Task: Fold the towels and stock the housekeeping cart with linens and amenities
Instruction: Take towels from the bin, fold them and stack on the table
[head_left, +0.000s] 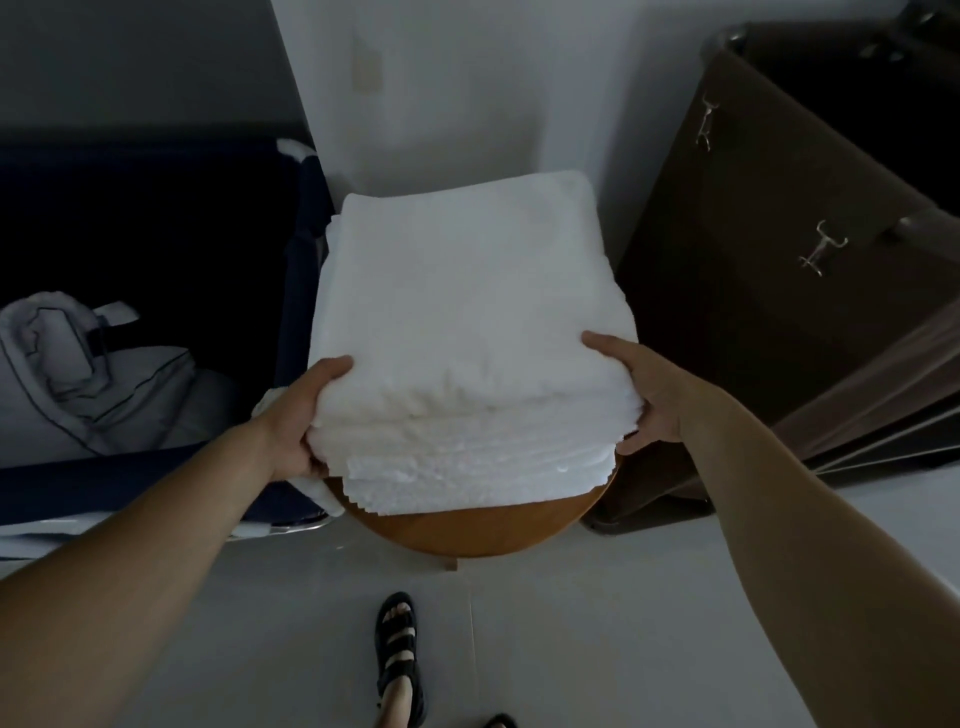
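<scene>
A thick stack of folded white towels (467, 332) sits on a round wooden stool (467, 530) in the middle of the view. My left hand (296, 415) grips the stack's near left corner, thumb on top and fingers under the upper layers. My right hand (644, 395) grips the near right corner the same way, thumb lying on the top towel. Several lower towels stay below my fingers on the stool.
A dark blue fabric bin (156, 312) on the left holds crumpled white linen (93, 379). A brown cart (810, 249) with metal hooks stands on the right. White wall behind, pale floor below, and my sandalled foot (397, 654) near the stool.
</scene>
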